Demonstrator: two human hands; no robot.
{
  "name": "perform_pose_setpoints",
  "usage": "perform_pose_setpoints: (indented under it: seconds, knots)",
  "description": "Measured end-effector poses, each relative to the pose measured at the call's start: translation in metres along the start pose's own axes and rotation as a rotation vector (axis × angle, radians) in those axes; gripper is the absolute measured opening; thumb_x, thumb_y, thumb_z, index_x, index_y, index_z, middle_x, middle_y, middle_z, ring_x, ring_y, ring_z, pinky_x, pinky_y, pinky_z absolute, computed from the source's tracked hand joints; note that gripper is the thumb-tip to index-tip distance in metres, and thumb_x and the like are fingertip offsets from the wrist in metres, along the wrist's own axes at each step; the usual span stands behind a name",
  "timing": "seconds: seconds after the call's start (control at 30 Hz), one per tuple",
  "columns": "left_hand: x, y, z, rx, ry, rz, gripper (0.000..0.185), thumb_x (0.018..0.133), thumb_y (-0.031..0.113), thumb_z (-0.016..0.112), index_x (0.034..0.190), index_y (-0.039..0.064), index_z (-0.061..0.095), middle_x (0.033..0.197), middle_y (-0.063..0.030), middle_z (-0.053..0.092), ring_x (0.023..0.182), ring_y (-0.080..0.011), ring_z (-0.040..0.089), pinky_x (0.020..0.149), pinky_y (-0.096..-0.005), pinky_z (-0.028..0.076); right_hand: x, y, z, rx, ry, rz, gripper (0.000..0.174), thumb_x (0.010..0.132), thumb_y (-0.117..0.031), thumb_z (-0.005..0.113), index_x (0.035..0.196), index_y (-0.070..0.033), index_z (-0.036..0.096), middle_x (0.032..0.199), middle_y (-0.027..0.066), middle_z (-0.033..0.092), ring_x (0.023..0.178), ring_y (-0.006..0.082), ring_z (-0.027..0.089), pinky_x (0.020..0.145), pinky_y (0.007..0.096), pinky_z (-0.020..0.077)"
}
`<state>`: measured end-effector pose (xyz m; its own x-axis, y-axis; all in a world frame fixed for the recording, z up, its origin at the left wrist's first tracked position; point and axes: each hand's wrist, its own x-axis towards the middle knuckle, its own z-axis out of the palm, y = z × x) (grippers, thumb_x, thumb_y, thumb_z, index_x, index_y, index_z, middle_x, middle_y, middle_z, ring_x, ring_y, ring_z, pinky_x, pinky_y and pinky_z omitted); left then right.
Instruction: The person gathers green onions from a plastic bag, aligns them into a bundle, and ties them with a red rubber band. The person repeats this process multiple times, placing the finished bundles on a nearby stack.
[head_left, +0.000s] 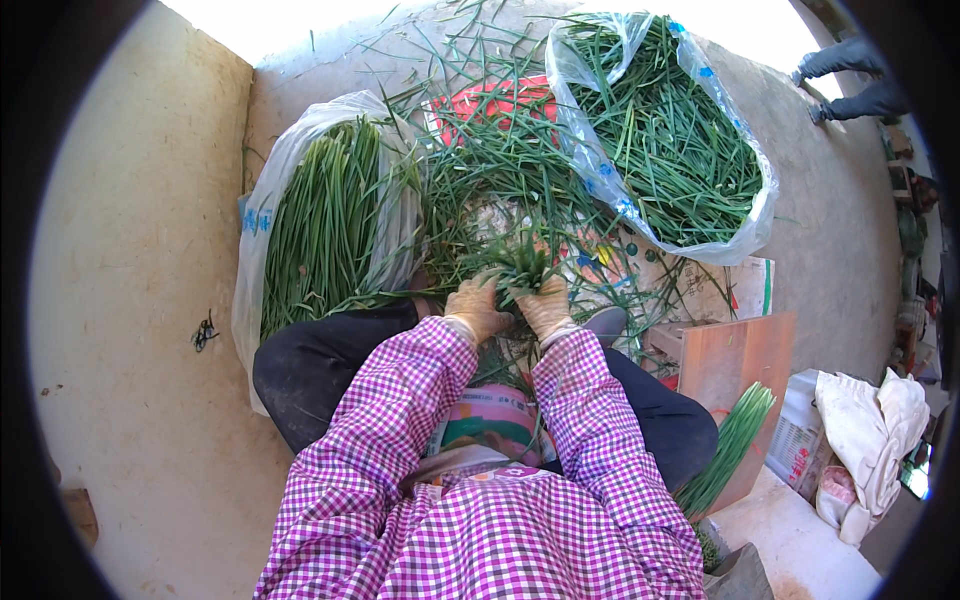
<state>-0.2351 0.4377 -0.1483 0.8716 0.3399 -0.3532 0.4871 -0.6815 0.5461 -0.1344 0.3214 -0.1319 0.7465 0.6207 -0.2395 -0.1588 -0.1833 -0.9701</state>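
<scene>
Both of my hands wear tan gloves and meet in front of my knees. Between them is a small bunch of long green leaves (525, 264), which look like garlic chives, with the tips pointing away from me. My left hand (477, 304) grips the bunch from the left, and my right hand (546, 301) grips it from the right. The lower part of the bunch is hidden by the gloves. Loose green leaves (495, 169) lie heaped on the floor just beyond my hands.
At the left, a clear plastic bag (251, 277) holds aligned green stalks (322, 225). Another plastic bag (757, 225) at upper right is full of tangled leaves (667, 142). A tidy bundle (731, 442) rests on a wooden board (739, 352) by my right knee. A person's legs (855, 79) show at far right.
</scene>
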Motion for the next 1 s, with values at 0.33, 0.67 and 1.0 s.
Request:
perform_pose_setpoints:
  seconds: [0.33, 0.67, 1.0]
  knots:
    - [-0.078, 0.048, -0.045, -1.655, -0.571, -0.561, 0.075, 0.088, 0.057, 0.06, 0.143, 0.009, 0.045, 0.147, -0.0206, 0.042, 0.123, -0.036, 0.051, 0.103, -0.0531, 0.039, -0.001, 0.002, 0.001, 0.148, 0.057, 0.15, 0.032, 0.089, -0.005, 0.064, 0.121, -0.002, 0.063, 0.109, 0.0047, 0.071, 0.091, 0.0143, 0.066, 0.079, 0.0317, 0.0529]
    - [-0.081, 0.045, -0.01, -2.243, -0.574, -0.611, 0.065, 0.096, 0.059, 0.046, 0.138, 0.009, 0.047, 0.135, -0.0161, 0.056, 0.124, -0.032, 0.052, 0.107, -0.0531, 0.038, -0.066, -0.042, 0.039, 0.246, 0.172, -0.01, 0.024, 0.096, -0.026, 0.062, 0.113, -0.008, 0.065, 0.098, 0.0102, 0.071, 0.087, 0.022, 0.069, 0.077, 0.0368, 0.0564]
    - [-0.13, 0.064, -0.098, -1.98, -0.591, -0.445, 0.038, 0.096, 0.027, 0.055, 0.119, -0.004, 0.059, 0.107, -0.0187, 0.067, 0.101, -0.0305, 0.066, 0.094, -0.0416, 0.053, -0.2, -0.117, 0.035, -0.379, 0.01, -0.584, 0.055, 0.079, -0.001, 0.07, 0.132, -0.01, 0.057, 0.131, 0.0104, 0.059, 0.123, 0.0247, 0.056, 0.102, 0.0392, 0.0472]
